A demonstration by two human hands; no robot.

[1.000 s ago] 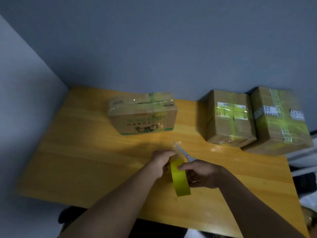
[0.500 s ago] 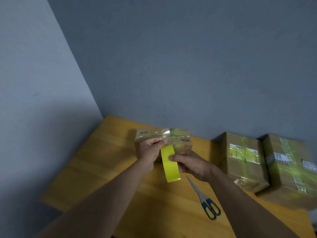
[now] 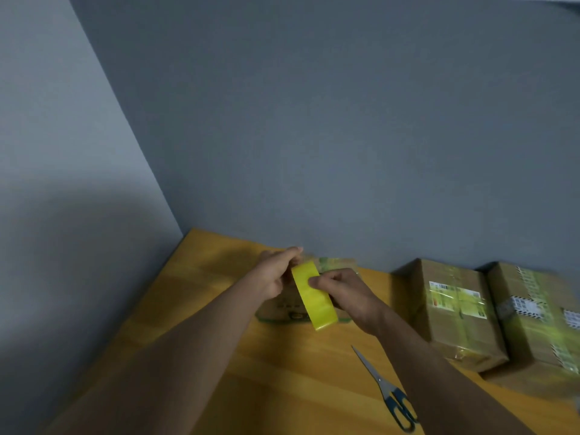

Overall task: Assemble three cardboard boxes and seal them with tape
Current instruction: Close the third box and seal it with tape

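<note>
A yellow tape roll (image 3: 314, 299) is held on edge by my right hand (image 3: 345, 293), fingers curled round it. My left hand (image 3: 276, 274) pinches the tape's loose end at the roll's upper left. Both hands hover over a small cardboard box (image 3: 282, 312) with green print, mostly hidden behind them, near the wall. Two taped cardboard boxes stand at the right: one with a green label (image 3: 452, 312) and one with white labels (image 3: 539, 321).
Scissors (image 3: 386, 390) with dark handles lie on the wooden table (image 3: 194, 309) in front of my right forearm. Grey walls meet in a corner at the table's far left. The table's left part holds nothing.
My hands moved from the table's front to over the small box with the roll. The scissors now lie on the table. The camera tilted up toward the wall.
</note>
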